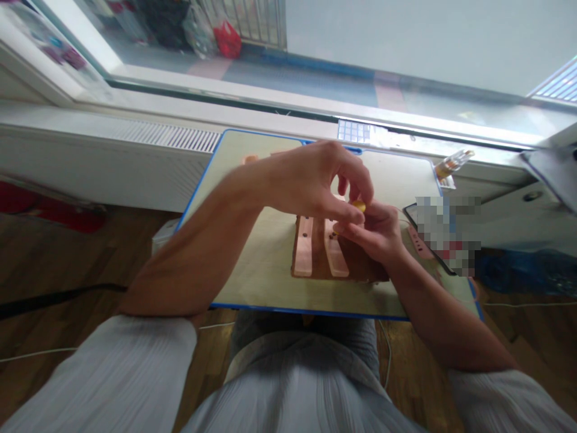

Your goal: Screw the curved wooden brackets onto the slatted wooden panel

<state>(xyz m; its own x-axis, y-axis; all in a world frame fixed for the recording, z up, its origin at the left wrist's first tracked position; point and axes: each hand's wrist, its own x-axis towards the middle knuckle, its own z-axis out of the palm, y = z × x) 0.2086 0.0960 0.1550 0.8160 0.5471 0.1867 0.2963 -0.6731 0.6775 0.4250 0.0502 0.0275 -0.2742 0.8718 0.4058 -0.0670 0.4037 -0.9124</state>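
Note:
My left hand (pixel 315 180) hovers over the middle of a small blue-edged table (pixel 252 264), its thumb and forefinger pinched on a small yellow piece (pixel 359 205). My right hand (pixel 378 231) meets it from the right, fingers curled and touching the same yellow piece. Below both hands lies a brown wooden board (pixel 315 255) with pale pink strips (pixel 304 246) laid along it. Part of the board is hidden under my right hand.
A phone-like flat object (pixel 444 231), blurred out, lies at the table's right edge with a pink strip (pixel 419 243) beside it. A small bottle (pixel 453 162) lies on the window sill. A radiator grille (pixel 166 137) and window run behind. Cables cross the wooden floor.

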